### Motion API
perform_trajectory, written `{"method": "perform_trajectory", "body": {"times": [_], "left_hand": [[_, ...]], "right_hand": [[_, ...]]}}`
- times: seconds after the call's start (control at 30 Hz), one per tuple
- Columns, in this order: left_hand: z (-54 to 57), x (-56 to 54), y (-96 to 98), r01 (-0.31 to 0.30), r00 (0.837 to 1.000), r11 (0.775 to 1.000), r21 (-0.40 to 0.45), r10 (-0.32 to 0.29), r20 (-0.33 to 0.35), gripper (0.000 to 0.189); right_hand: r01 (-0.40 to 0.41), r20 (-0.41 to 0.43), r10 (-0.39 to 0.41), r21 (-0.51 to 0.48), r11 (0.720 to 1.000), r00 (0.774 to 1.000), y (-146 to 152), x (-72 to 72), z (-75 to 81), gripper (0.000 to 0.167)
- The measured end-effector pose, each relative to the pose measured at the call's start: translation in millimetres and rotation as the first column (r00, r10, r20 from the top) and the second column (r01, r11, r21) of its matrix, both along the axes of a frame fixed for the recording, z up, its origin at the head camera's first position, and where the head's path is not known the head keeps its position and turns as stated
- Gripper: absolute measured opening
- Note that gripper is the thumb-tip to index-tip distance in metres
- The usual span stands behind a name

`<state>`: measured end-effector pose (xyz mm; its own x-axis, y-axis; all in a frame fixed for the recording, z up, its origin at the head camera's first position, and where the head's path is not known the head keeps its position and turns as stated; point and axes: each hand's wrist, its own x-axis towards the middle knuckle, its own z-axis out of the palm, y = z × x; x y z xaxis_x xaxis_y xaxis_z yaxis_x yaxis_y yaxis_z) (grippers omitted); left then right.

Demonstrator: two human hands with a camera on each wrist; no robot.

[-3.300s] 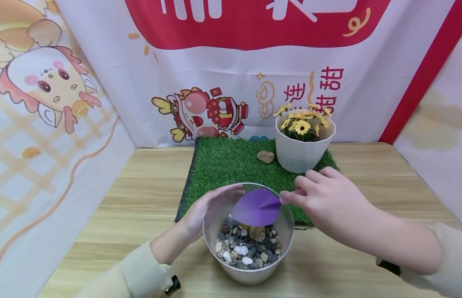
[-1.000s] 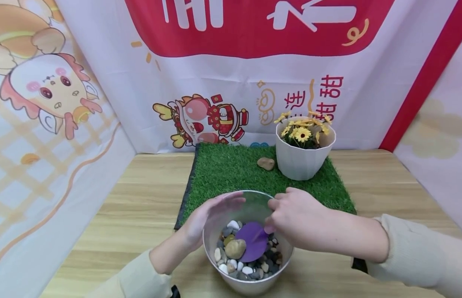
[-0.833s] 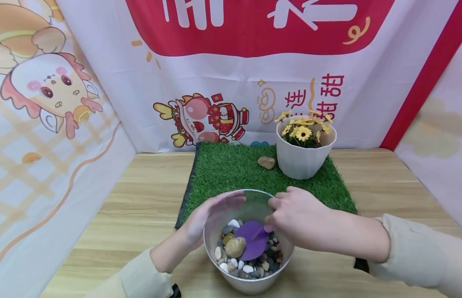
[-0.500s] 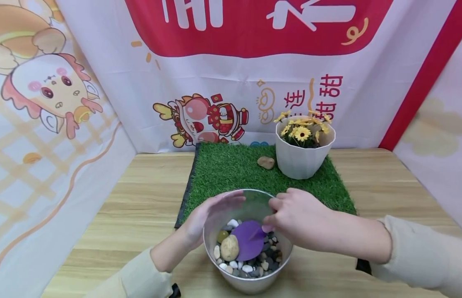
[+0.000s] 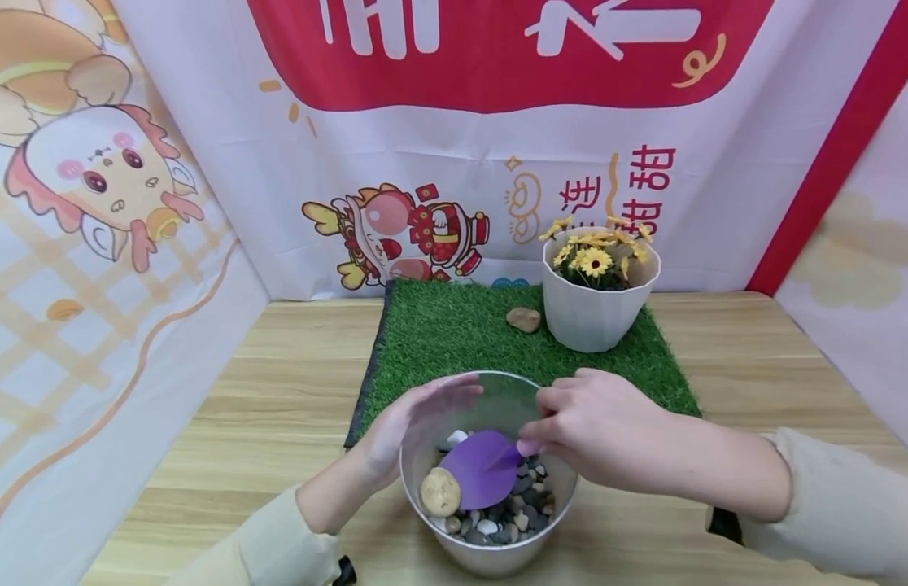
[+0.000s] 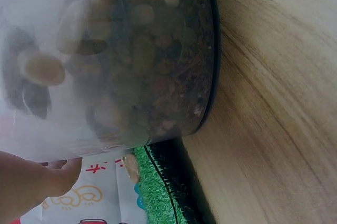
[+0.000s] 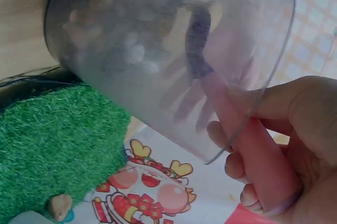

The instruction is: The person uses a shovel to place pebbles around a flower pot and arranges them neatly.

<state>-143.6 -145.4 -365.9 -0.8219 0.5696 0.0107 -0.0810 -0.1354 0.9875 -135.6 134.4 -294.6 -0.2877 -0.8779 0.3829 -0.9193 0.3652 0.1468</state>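
Purple shovel point(image 5: 480, 472): inside clear bucket point(image 5: 498, 560), its scoop left of and below the curled fingers of the right hand point(image 5: 596, 431), which grip the pink handle point(image 7: 262, 161). Long axis slants from those fingers toward the left hand point(image 5: 391, 431), whose extended fingers rest against the bucket's outer wall. Large pale stone point(image 5: 441, 493) sits at the scoop's edge, nearer the left fingers.

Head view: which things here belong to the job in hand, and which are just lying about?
Seemingly part of the job:
- purple trowel, gripped by the right hand
- see-through bucket, with the left hand at its side
- pebbles and large pale stone inside it

Apparently just lying about:
- white flowerpot with yellow flowers
- brown stone
- green mat
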Motion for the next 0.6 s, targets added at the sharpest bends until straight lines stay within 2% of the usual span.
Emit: {"method": "perform_trajectory", "body": {"times": [0.13, 0.27, 0.47, 0.6], "left_hand": [[0.1, 0.1, 0.3, 0.002, 1.000, 1.000, 0.013, -0.002, 0.002, 0.059], [-0.8, -0.1, -0.2, 0.000, 1.000, 1.000, 0.013, 0.000, -0.001, 0.059], [-0.9, 0.5, -0.8, -0.001, 1.000, 1.000, 0.021, 0.002, -0.013, 0.060], [-0.6, 1.3, -0.5, -0.001, 1.000, 1.000, 0.024, 0.002, -0.011, 0.059]], "right_hand": [[-0.003, 0.024, 0.003, -0.004, 1.000, 1.000, 1, -1.4, -2.4, 0.014], [-0.010, 0.114, 0.012, -0.017, 1.000, 0.993, 3, 0.9, 1.0, 0.014], [0.004, 0.276, 0.001, -0.019, 1.000, 0.961, 5, 2.7, 7.6, 0.015], [0.010, 0.329, 0.007, -0.049, 0.999, 0.944, 8, 3.9, 8.0, 0.015]]}}
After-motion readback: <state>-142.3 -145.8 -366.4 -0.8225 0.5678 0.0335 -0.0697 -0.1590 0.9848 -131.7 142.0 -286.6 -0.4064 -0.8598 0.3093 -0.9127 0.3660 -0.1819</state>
